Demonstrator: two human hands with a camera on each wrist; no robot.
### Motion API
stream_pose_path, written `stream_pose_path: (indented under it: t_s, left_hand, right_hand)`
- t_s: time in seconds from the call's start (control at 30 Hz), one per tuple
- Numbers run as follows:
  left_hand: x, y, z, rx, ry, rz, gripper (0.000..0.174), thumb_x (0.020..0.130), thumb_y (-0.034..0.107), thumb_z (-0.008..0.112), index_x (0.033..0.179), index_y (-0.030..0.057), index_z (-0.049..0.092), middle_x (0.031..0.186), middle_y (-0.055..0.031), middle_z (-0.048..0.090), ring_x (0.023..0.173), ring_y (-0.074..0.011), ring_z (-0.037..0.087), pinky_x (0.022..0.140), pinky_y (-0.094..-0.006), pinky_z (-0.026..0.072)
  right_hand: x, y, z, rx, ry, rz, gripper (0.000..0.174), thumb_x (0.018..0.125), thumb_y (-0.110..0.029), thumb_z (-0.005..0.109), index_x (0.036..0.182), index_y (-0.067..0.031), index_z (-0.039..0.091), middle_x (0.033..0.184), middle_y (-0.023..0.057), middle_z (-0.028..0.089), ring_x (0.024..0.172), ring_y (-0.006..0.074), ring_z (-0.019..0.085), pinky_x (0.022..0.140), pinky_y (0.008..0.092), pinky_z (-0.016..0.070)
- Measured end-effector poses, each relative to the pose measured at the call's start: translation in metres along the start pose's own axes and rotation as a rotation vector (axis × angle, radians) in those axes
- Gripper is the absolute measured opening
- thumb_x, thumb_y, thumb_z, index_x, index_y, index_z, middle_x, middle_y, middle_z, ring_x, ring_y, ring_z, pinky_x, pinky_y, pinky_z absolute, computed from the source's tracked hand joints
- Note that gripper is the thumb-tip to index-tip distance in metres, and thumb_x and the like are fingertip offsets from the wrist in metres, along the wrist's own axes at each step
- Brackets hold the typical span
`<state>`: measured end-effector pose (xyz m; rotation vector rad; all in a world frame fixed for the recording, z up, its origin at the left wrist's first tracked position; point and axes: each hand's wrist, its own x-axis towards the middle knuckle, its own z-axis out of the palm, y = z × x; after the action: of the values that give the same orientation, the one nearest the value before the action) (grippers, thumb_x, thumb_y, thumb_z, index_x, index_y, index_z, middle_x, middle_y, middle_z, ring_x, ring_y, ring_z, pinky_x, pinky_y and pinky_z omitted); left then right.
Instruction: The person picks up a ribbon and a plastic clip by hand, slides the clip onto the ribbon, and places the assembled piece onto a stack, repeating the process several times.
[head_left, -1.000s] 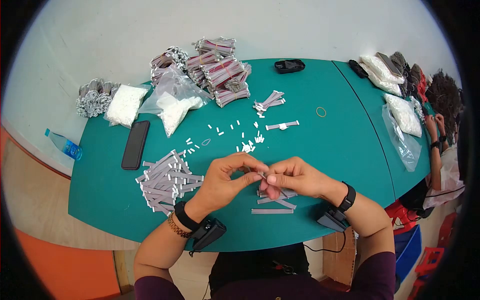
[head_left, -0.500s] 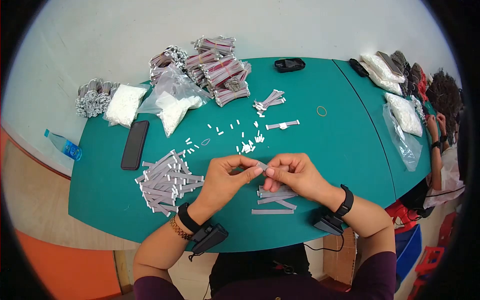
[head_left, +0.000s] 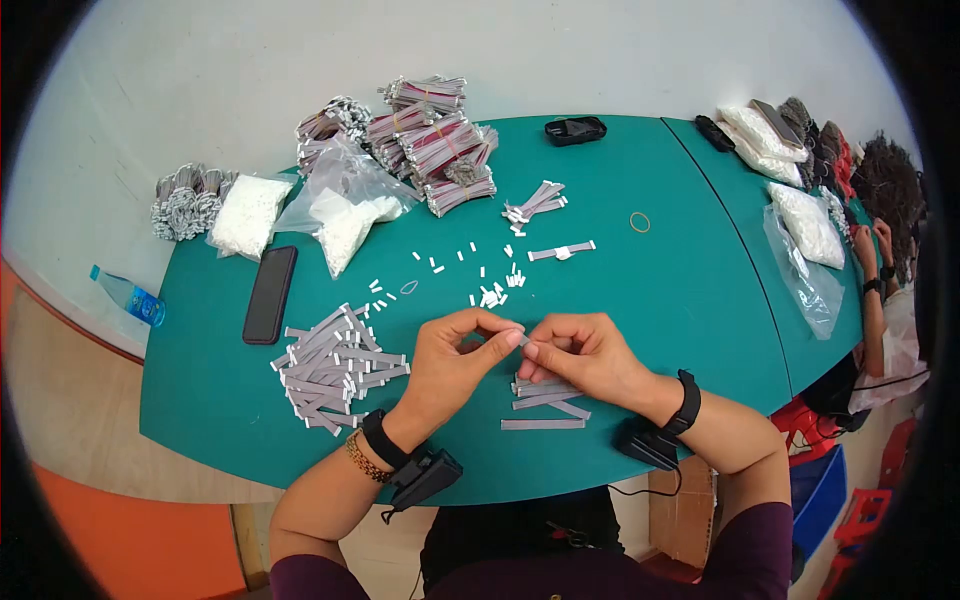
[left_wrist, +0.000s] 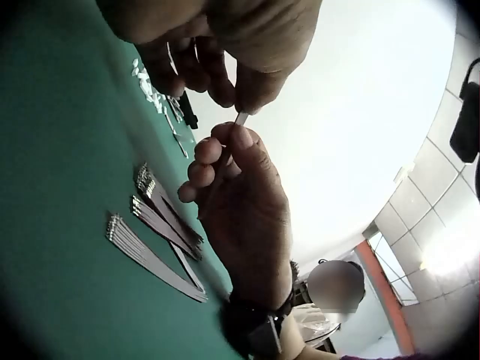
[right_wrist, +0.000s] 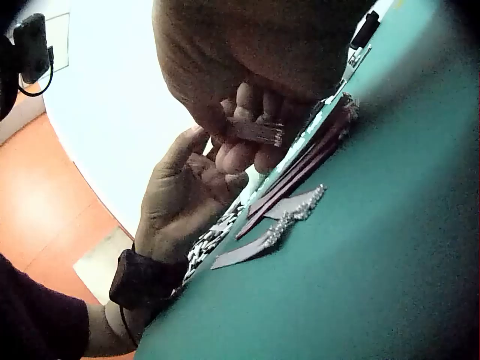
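Ribbon cable (head_left: 525,341), grey and flat, is pinched at your fingertips above the tabletop (head_left: 640,300), your left hand (head_left: 455,360) holding its tip and your right hand (head_left: 592,358) gripping just beside. A second ago it showed as a thin dark edge; now a short stretch of grey face shows, so you have probably turned it to work on that end. A pale tip (left_wrist: 241,118) shows between your thumbs, but whether a connector is seated there you cannot tell. From your hands, loose white connectors (head_left: 492,297) lie at 11 o'clock, the big cable pile (head_left: 320,365) at 9 and the smaller cable set (head_left: 540,402) between 5 and 6, all apparently unmoved.
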<state>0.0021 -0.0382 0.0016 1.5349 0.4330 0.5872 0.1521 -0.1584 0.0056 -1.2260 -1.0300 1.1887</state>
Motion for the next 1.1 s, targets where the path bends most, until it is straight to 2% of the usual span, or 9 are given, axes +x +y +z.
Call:
stream_pose_path:
  t_s: [0.07, 0.17, 0.27, 0.37, 0.47, 0.57, 0.8, 0.9, 1.1]
  left_hand:
    - [0.0, -0.002, 0.003, -0.044, 0.01, 0.053, 0.01, 0.083, 0.012, 0.067, 0.085, 0.002, 0.066, 0.079, -0.0002, 0.063, 0.072, -0.0049, 0.056, 0.061, -0.0181, 0.0431]
    - [0.0, -0.005, 0.0, 0.144, -0.035, 0.124, 0.004, 0.084, 0.004, 0.063, 0.085, 0.0004, 0.062, 0.084, -0.0023, 0.062, 0.075, -0.0068, 0.056, 0.068, -0.0196, 0.0443]
    - [-0.002, -0.003, 0.003, 0.09, -0.039, 0.054, 0.004, 0.085, 0.005, 0.062, 0.084, 0.0005, 0.061, 0.083, -0.0023, 0.062, 0.077, -0.007, 0.056, 0.07, -0.0206, 0.0443]
    - [-0.001, 0.003, 0.006, -0.04, -0.076, -0.03, 0.009, 0.087, 0.01, 0.061, 0.088, 0.0012, 0.063, 0.083, -0.0021, 0.062, 0.076, -0.0068, 0.055, 0.069, -0.0206, 0.0436]
    - [0.011, 0.002, -0.007, 0.111, -0.128, -0.039, 0.015, 0.089, 0.016, 0.059, 0.092, 0.0019, 0.064, 0.083, -0.0014, 0.062, 0.074, -0.0067, 0.054, 0.068, -0.0204, 0.0427]
    - [0.024, 0.017, -0.02, 0.165, -0.025, 0.042, 0.02, 0.09, 0.02, 0.058, 0.093, 0.0018, 0.065, 0.082, -0.0008, 0.062, 0.074, -0.0069, 0.053, 0.067, -0.021, 0.0425]
    - [0.041, 0.018, -0.035, 0.966, -0.032, 0.164, 0.017, 0.073, 0.008, 0.07, 0.089, 0.0048, 0.066, 0.074, -0.004, 0.061, 0.062, -0.0124, 0.052, 0.057, -0.0273, 0.0428]
    - [0.041, 0.009, -0.035, 1.054, -0.054, 0.131, 0.019, 0.07, 0.008, 0.072, 0.087, 0.0049, 0.066, 0.072, -0.0054, 0.061, 0.059, -0.0161, 0.052, 0.054, -0.0297, 0.0424]
    - [0.037, 0.009, -0.029, 1.041, -0.065, 0.086, 0.021, 0.068, 0.01, 0.075, 0.086, 0.0045, 0.066, 0.071, -0.0055, 0.061, 0.057, -0.0167, 0.051, 0.054, -0.0308, 0.0424]
  right_hand:
    - [0.0, 0.0, 0.003, 0.051, 0.02, -0.012, 0.017, 0.091, -0.016, 0.057, 0.091, 0.0, 0.061, 0.076, 0.0043, 0.065, 0.068, 0.0067, 0.06, 0.063, 0.0197, 0.0492]
    - [0.0, -0.003, 0.005, 0.043, 0.037, 0.007, 0.017, 0.091, -0.016, 0.058, 0.091, -0.0004, 0.063, 0.075, 0.0025, 0.065, 0.066, 0.0051, 0.058, 0.061, 0.0184, 0.0474]
    - [-0.002, -0.006, 0.004, -0.016, 0.061, -0.001, 0.016, 0.09, -0.016, 0.058, 0.088, -0.0009, 0.063, 0.073, 0.0007, 0.063, 0.062, 0.0036, 0.055, 0.057, 0.0177, 0.0446]
    - [-0.002, -0.006, 0.001, -0.053, 0.075, -0.019, 0.016, 0.09, -0.016, 0.058, 0.085, -0.0013, 0.063, 0.07, -0.0004, 0.062, 0.059, 0.0029, 0.052, 0.054, 0.0178, 0.0424]
    - [-0.001, -0.006, -0.002, -0.072, 0.101, -0.007, 0.015, 0.09, -0.015, 0.059, 0.083, -0.0014, 0.062, 0.069, -0.0007, 0.061, 0.058, 0.0028, 0.051, 0.053, 0.0179, 0.0415]
    - [0.0, -0.007, -0.006, -0.072, 0.142, -0.044, 0.015, 0.09, -0.014, 0.058, 0.083, -0.0013, 0.062, 0.069, -0.0005, 0.061, 0.058, 0.0029, 0.051, 0.053, 0.0179, 0.0414]
    - [0.008, 0.002, -0.017, -0.001, 0.175, -0.138, 0.013, 0.089, -0.013, 0.058, 0.084, -0.001, 0.062, 0.069, 0.0007, 0.061, 0.058, 0.0036, 0.051, 0.053, 0.018, 0.042]
    - [0.008, 0.003, -0.016, 0.011, 0.17, -0.155, 0.013, 0.089, -0.013, 0.058, 0.084, -0.0011, 0.062, 0.069, 0.0006, 0.061, 0.058, 0.0036, 0.051, 0.053, 0.0181, 0.0421]
    - [0.005, 0.002, -0.013, 0.005, 0.155, -0.156, 0.013, 0.089, -0.013, 0.058, 0.083, -0.0015, 0.061, 0.068, 0.0002, 0.061, 0.058, 0.0034, 0.052, 0.053, 0.0182, 0.0423]
